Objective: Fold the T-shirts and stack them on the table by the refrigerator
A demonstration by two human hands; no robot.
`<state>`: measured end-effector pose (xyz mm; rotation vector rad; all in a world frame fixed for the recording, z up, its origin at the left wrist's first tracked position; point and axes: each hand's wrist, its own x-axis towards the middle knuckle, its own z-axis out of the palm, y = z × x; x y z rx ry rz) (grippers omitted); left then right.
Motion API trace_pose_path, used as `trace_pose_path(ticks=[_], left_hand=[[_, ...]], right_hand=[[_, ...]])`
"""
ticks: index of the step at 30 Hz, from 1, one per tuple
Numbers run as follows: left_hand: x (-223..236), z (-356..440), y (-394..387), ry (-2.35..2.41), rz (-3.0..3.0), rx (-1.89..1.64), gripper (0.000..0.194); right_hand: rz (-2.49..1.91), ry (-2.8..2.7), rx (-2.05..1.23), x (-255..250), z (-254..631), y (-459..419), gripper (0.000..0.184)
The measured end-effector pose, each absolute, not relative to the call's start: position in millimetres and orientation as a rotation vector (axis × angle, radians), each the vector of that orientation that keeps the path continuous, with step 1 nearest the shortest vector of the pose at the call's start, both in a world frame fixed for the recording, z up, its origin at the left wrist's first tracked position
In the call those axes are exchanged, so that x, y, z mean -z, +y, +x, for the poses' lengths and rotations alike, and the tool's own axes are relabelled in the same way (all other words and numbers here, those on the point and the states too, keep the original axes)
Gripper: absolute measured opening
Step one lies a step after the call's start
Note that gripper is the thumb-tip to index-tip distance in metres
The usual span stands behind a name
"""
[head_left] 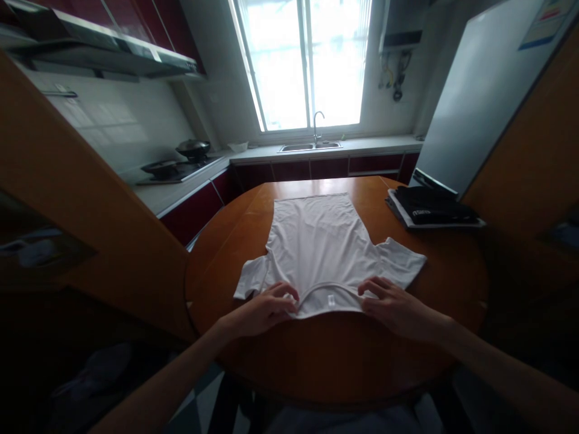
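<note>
A white T-shirt [321, 241] lies spread on the round wooden table [335, 355], its neckline towards me and its hem at the far side. Both short sleeves stick out to the sides. My left hand [269, 307] pinches the shirt at the left end of the collar. At the collar's right end, my right hand [391, 304] grips the fabric with bent fingers. Between the hands the neck opening shows a small pale label inside the back of the collar.
Folded dark and white clothes [429, 205] are stacked at the table's right rear. Beyond stand a counter with a sink [312, 146], a stove with pans [192, 149] at left, and a fridge [479, 90] at right. Wooden frames [117, 223] flank the table.
</note>
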<state>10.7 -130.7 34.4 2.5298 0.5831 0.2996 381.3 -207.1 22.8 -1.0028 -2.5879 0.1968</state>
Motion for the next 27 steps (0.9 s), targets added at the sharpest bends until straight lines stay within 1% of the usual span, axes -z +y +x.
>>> trace_pose_path(ticks=[2,4,6,8,9,11,14,16,18,21,24,27], left_hand=[[-33.6,4.4,-132.8,0.568,2.505,-0.271,0.018],[-27.8,-9.4,-127.8,0.681,2.491,-0.391,0.024],[-17.9,-30.5,-114.5,0.965,2.477,-0.644,0.028],[-5.6,-54.6,-97.1,1.367,2.431,-0.867,0.034],[0.8,-65.7,-89.0,1.561,2.384,-0.921,0.039],[12.6,-82.4,-77.7,1.817,2.288,-0.916,0.045],[22.5,-91.3,-73.7,1.789,2.201,-0.881,0.039],[21.2,-92.2,-73.6,1.695,2.179,-0.922,0.032],[14.3,-96.0,-68.9,1.698,2.196,-1.0,0.028],[1.4,-110.0,-50.5,1.779,2.275,-1.07,0.025],[-4.9,-121.4,-34.0,1.802,2.32,-0.912,0.022],[-6.4,-115.4,-43.8,1.729,2.43,-0.833,0.021]], right_hand=[[-0.981,-2.555,-0.348,-22.4,383.8,-209.9,0.011],[-1.055,-2.423,-0.397,-14.2,396.4,-204.1,0.015],[-1.234,-2.194,-0.285,-0.4,420.2,-191.1,0.021],[-1.484,-1.922,-0.075,15.8,450.6,-175.2,0.021],[-1.627,-1.81,0.038,24.0,465.8,-167.8,0.022],[-1.899,-1.674,0.198,39.0,491.7,-155.9,0.027],[-2.106,-1.624,0.225,56.1,513.6,-146.8,0.035],[-2.096,-1.65,0.135,61.6,519.7,-144.7,0.031],[-2.024,-1.665,0.077,61.3,524.3,-142.4,0.026],[-1.974,-1.629,0.145,53.0,533.6,-134.1,0.022],[-2.031,-1.604,0.226,44.6,540.4,-125.1,0.024],[-2.006,-1.649,0.349,40.2,532.0,-132.1,0.032]])
